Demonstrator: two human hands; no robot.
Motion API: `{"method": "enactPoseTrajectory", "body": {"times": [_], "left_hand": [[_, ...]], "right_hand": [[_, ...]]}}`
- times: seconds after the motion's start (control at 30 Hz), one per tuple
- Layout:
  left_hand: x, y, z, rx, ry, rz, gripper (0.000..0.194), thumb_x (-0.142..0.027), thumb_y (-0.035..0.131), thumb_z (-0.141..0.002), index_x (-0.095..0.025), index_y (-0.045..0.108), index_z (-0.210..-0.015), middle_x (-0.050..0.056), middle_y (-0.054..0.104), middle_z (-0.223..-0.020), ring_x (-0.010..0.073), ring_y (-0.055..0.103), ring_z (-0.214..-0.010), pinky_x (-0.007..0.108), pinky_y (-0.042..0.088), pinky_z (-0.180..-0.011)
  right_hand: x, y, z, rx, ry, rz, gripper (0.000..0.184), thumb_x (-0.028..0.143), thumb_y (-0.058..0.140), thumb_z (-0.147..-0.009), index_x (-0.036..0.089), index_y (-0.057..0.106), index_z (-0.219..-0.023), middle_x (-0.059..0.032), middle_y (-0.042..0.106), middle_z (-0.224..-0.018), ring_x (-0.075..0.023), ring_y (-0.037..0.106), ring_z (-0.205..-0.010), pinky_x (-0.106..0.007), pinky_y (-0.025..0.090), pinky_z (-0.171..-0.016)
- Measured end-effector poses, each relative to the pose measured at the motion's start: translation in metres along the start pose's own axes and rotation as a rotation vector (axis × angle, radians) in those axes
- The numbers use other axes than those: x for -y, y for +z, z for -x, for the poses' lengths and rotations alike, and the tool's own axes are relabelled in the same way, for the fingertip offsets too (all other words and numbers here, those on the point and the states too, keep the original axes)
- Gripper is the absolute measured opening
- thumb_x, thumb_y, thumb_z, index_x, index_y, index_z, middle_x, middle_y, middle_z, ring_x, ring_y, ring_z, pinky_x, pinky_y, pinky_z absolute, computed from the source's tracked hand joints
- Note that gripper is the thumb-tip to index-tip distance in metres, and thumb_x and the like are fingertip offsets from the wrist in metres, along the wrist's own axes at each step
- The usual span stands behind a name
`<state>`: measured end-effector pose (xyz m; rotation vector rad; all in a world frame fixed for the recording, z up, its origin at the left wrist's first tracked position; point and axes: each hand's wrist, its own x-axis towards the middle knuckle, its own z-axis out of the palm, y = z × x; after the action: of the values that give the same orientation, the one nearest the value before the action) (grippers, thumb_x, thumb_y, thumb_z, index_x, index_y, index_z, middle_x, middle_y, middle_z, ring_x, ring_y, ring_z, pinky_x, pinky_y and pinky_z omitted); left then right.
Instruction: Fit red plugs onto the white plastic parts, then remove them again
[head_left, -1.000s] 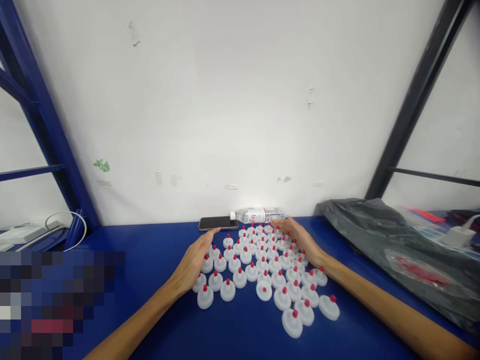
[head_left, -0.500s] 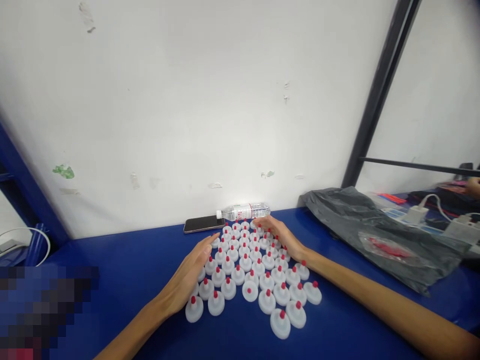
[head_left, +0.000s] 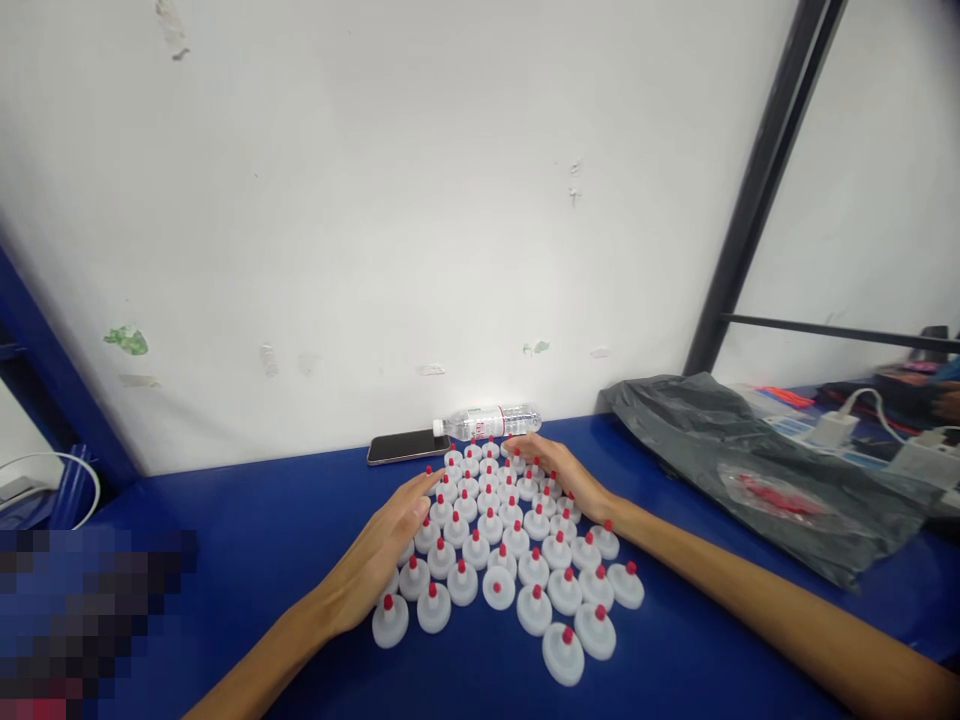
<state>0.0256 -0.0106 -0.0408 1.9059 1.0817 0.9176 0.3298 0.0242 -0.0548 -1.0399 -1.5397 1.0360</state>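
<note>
Translucent white plastic caps with red tips (head_left: 534, 610) crowd the blue tabletop (head_left: 247, 560), centre, between two bare hands. Left hand (head_left: 386, 545): at left edge of cluster, fingers extended, close together. Right hand (head_left: 562, 475): curved round far right edge, fingers together; grip on any cap, cannot tell. Clear ribbed bottle (head_left: 491, 422), white cap, lying at far edge, blocks the cluster's far side; dark-screened phone (head_left: 407, 447) beside it, left. Right: crumpled grey plastic bag (head_left: 697, 430), clear packet of red pieces (head_left: 780, 495) on top. White wall (head_left: 420, 200) behind, scuffed, green patches. Dark metal post (head_left: 750, 210), right.
</note>
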Motion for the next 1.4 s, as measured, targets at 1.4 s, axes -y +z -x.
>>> {"method": "enactPoseTrajectory", "body": {"times": [1.4], "left_hand": [[0.005,-0.019,-0.008,0.169,-0.016,0.067,0.064,-0.065,0.034,-0.097,-0.031,0.046,-0.15,-0.001,0.04,-0.161,0.0268,0.029,-0.152,0.047,0.017,-0.127]], "right_hand": [[0.007,0.0,0.001,0.062,-0.053,0.049,0.047,0.059,0.042,-0.1,0.029,0.074,-0.118,-0.0043,0.069,-0.127,-0.0308,0.056,-0.127,-0.049,0.034,-0.115]]}}
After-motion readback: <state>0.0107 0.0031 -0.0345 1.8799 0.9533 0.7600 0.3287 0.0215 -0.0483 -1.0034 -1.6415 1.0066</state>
